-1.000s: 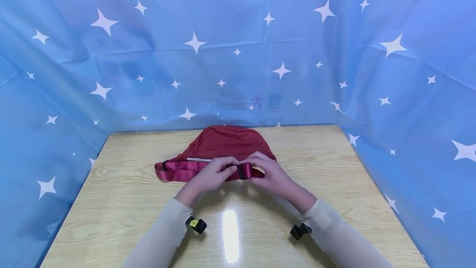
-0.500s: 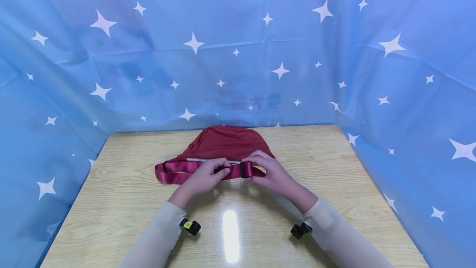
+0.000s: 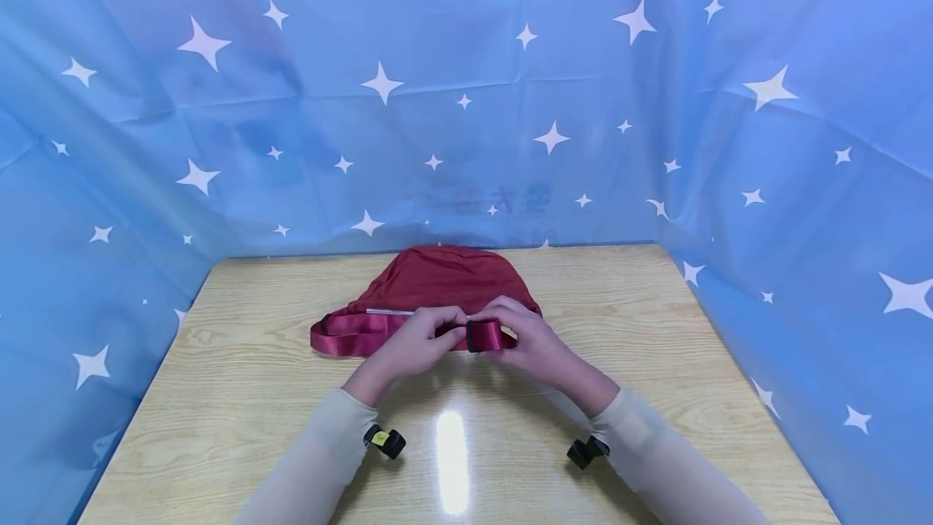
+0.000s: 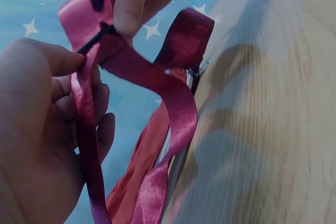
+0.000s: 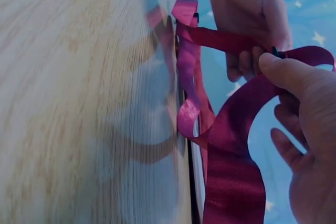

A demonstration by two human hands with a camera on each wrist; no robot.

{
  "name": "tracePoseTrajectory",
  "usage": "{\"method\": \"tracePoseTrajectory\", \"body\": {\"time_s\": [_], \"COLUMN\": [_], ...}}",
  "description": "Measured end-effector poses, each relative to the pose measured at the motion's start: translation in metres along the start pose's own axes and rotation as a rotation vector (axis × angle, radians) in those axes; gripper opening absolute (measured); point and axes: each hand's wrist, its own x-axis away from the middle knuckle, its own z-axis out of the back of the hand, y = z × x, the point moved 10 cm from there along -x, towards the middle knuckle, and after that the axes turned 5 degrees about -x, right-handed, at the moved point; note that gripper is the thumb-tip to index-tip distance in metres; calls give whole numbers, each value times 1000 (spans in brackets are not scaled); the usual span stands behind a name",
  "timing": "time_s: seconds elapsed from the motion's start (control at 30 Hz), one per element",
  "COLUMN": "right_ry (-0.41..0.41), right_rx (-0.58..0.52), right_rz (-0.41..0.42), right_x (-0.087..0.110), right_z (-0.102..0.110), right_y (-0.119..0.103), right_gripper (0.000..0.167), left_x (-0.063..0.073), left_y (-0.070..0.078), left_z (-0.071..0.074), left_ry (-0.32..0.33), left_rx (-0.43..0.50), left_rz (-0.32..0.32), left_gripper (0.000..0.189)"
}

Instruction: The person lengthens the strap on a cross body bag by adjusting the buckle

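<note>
A dark red waist bag (image 3: 448, 278) lies near the back of the table, its magenta strap (image 3: 357, 336) raised in loops along its front. My left hand (image 3: 419, 343) pinches the strap between thumb and fingers, right beside a black slider buckle (image 4: 97, 39). On the buckle's other side my right hand (image 3: 535, 347) pinches the strap, thumb tip at the buckle in the right wrist view. A small loop of strap (image 4: 79, 11) bulges out past the buckle there. The lower fingers of both hands are loosely bent below the strap.
The wooden table (image 3: 240, 420) carries a bright light reflection (image 3: 452, 464) in front of the bag. A blue curtain (image 3: 466, 120) with white stars hangs behind the table and along both sides. A pale zipper line (image 3: 389, 312) runs along the bag's front.
My left hand slid left along the strap, away from the buckle, then came back right to it. The strap's left loop has shifted slightly right. My right hand has stayed nearly still.
</note>
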Motion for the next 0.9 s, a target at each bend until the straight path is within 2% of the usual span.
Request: {"method": "tracePoseTrajectory", "body": {"time_s": [0.3,0.53,0.67,0.8,0.9], "right_ry": [23,47,44,45,45], "right_rx": [9,4,11,5,2], "right_rz": [-11,-6,-33,-39,-33], "right_x": [0,0,0,1,1], "right_z": [0,3,5,7,7], "right_y": [-1,-1,-2,-3,-4], "right_gripper": [61,58,56,57,59], "left_x": [-1,9,16,18,17], "left_y": [0,-18,-27,-29,-28], "left_z": [3,11,16,19,19], "left_ry": [6,36,51,56,58], "left_rx": [-58,-121,-143,-132,-102], "left_rz": [-5,60,83,73,58], "left_gripper": [14,25,19,9,10]}}
